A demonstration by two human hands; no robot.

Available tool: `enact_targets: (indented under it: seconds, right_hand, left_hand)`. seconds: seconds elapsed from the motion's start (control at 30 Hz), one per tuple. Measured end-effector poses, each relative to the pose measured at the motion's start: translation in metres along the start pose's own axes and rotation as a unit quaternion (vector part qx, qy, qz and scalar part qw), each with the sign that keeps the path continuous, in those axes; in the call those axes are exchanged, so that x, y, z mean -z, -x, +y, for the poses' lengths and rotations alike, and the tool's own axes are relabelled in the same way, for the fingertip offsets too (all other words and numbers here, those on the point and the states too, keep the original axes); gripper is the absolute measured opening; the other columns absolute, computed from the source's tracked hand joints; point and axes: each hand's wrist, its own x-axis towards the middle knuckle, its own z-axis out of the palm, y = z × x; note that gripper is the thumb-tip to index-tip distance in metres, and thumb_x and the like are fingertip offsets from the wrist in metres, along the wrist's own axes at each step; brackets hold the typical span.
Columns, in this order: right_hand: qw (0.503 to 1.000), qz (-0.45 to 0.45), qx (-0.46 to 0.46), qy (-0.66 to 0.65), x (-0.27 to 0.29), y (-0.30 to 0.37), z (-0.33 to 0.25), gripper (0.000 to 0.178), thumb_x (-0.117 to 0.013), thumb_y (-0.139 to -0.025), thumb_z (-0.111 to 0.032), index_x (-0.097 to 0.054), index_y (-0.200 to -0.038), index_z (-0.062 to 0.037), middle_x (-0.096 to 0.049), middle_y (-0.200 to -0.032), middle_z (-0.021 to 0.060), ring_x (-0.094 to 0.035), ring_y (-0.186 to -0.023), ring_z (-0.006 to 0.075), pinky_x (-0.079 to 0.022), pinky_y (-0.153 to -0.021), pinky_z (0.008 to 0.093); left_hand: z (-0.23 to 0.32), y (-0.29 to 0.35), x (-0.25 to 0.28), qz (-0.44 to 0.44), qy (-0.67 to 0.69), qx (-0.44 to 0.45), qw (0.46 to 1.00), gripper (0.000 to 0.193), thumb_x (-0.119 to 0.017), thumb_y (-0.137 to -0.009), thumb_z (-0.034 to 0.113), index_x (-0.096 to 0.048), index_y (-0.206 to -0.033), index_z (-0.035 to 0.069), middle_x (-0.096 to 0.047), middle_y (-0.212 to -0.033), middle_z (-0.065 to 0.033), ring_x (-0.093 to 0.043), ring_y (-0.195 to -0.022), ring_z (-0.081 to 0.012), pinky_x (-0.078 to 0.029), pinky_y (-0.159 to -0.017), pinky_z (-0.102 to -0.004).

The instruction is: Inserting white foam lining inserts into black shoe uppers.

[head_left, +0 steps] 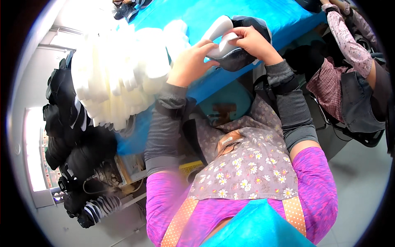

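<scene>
A black shoe (235,61) with a pale edge lies at the near edge of the blue-covered table, between my two hands. A white insole-like piece (225,46) curves up out of its opening. My left hand (192,61) pinches the left side of this white piece, its thumb near the shoe's rim. From the right, my right hand (253,42) reaches over the shoe and grips the piece's upper edge between thumb and fingers. Another rounded white part (219,27) rises just behind; whether it belongs to the same piece I cannot tell.
A large pile of white insole-like pieces (119,74) stands left of my hands on the blue table cover (284,16). Black bundled goods (66,123) hang or lie farther left. Dark shoes (125,11) sit at the far edge. A co-worker's patterned sleeve (349,43) shows at right.
</scene>
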Motion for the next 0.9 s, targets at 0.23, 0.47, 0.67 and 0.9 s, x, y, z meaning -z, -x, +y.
enact_targets:
  seconds: [0.23,0.47,0.67,0.9]
  right_hand:
    - [0.994,-0.062,-0.036,0.081,0.006,0.002,-0.007,0.025,-0.073,-0.085,-0.006,-0.075,-0.11,-0.0052,-0.073,-0.102,0.0103,-0.068,-0.097,0.0195,-0.052,-0.094,0.0307]
    - [0.989,-0.13,-0.061,0.038,0.017,-0.002,-0.008,0.025,-0.072,-0.086,-0.005,-0.075,-0.11,-0.005,-0.073,-0.102,0.0099,-0.068,-0.094,0.0186,-0.051,-0.095,0.0286]
    - [0.989,-0.12,-0.081,-0.029,0.012,-0.001,-0.007,0.034,-0.074,-0.081,-0.004,-0.069,-0.114,0.001,-0.071,-0.102,0.0076,-0.066,-0.094,0.013,-0.05,-0.089,0.0249]
    - [0.994,-0.09,-0.066,-0.018,0.015,-0.009,-0.004,0.035,-0.076,-0.08,-0.007,-0.065,-0.112,0.0021,-0.069,-0.1,0.0074,-0.064,-0.091,0.0118,-0.05,-0.084,0.0217]
  left_hand:
    - [-0.02,-0.001,-0.013,-0.017,-0.011,-0.034,0.999,0.019,-0.074,-0.083,0.022,-0.071,-0.096,0.009,-0.066,-0.094,-0.0038,-0.066,-0.08,-0.0292,-0.052,-0.069,-0.037]
    - [-0.009,0.01,-0.012,0.006,-0.017,-0.03,0.999,0.028,-0.074,-0.08,0.024,-0.071,-0.104,0.009,-0.065,-0.109,-0.0025,-0.066,-0.088,-0.0274,-0.053,-0.075,-0.0365]
    - [0.044,0.01,0.003,0.128,-0.143,-0.016,0.981,0.056,-0.074,-0.079,0.023,-0.058,-0.128,0.001,-0.055,-0.129,-0.0135,-0.061,-0.105,-0.0338,-0.049,-0.091,-0.0413]
    - [0.017,0.003,-0.039,0.086,-0.012,0.034,0.996,0.074,-0.078,-0.079,0.02,-0.044,-0.142,0.003,-0.066,-0.109,-0.0178,-0.062,-0.102,-0.0352,-0.049,-0.09,-0.0412]
